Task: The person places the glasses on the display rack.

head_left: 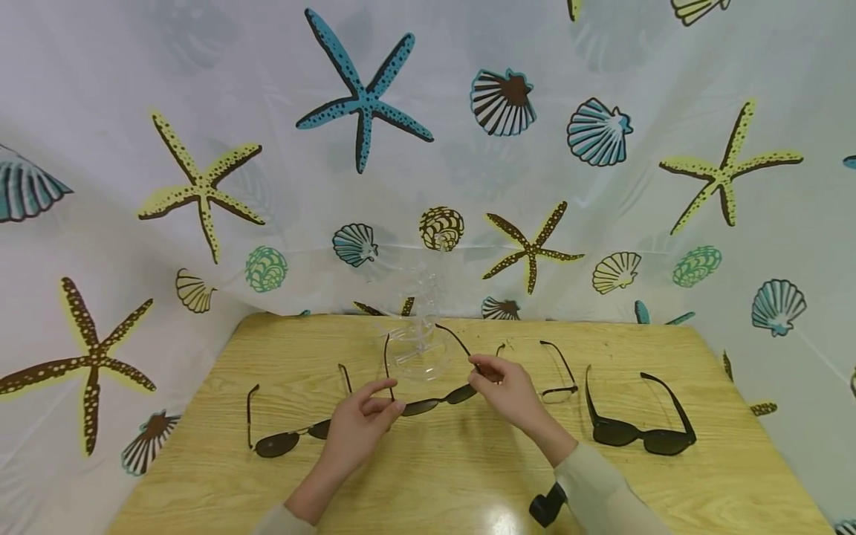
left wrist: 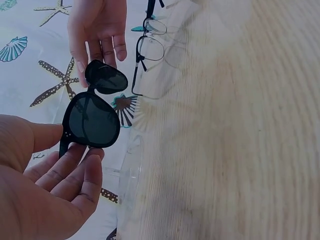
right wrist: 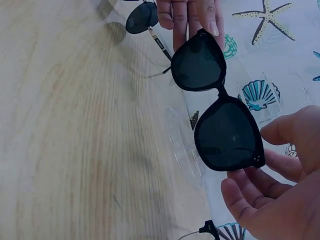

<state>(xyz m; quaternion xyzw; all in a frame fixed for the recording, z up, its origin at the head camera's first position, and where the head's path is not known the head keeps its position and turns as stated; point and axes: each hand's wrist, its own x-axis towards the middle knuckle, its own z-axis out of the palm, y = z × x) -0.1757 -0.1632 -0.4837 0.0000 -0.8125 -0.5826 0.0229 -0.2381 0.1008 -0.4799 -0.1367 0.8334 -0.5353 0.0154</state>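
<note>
1. Head view: We see black sunglasses (head_left: 423,407) held between two hands, just on the 6 o'clock side of a clear stand (head_left: 421,343) on a wooden table (head_left: 401,487). The front's long axis runs from between 8 and 9 o'clock to between 2 and 3; one temple points to 12 o'clock, the other between 10 and 11. The left hand (head_left: 361,427), its forearm entering from 7 o'clock, pinches the left end; the right hand (head_left: 506,386), reaching in from 5 o'clock in a pale sleeve (head_left: 595,479), pinches the right. We count aviator-style sunglasses (head_left: 277,445) between 8 and 9 o'clock of the pair, clear-lensed eyeglasses (head_left: 558,397) at 3, and thick-framed sunglasses (head_left: 618,432) between 3 and 4.

2. Left wrist view: We find the front on a 7-to-1 o'clock axis, its lenses dark, large and rounded, with small pale dots at the near corner. The left hand comes from 8 o'clock, thumb above, fingers curled beneath; the right hand reaches down from 12.

3. Right wrist view: Here we see the axis run from 11 to 5 o'clock. The right hand, in from 4 o'clock, pinches the dotted near corner; the left hand grips the far end from 12.
</note>
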